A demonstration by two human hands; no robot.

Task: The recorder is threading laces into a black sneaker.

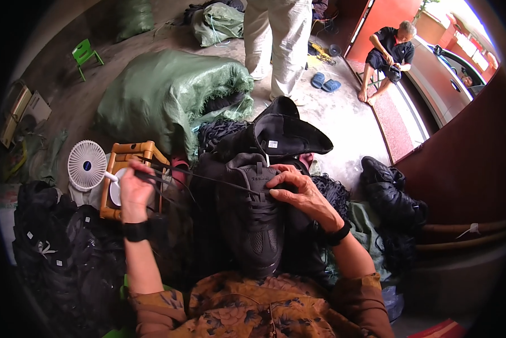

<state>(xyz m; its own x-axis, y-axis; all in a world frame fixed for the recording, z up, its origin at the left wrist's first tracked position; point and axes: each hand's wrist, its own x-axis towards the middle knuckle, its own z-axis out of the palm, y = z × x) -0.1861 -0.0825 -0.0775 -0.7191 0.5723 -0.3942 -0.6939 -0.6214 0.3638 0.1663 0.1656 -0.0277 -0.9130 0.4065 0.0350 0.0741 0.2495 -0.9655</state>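
Observation:
A black sneaker (258, 248) rests on my lap with its toe toward me, laced over the lower part of its tongue. My left hand (136, 188) is raised to the left of it, fingers closed on a black shoelace (219, 181) that runs taut from the upper eyelets. My right hand (305, 194) grips the right upper edge of the sneaker beside the tongue, thumb and fingers bent around the eyelets. Just beyond stands another black shoe (289, 132) with its collar spread open.
Left are a white fan (86, 165), a bamboo stool (146, 149) and a heap of black shoes (67, 248). A green woven sack (163, 84) lies ahead, near a standing person's pale trousers (287, 45). More black shoes (391, 188) lie right. Another person (396, 48) sits in the doorway.

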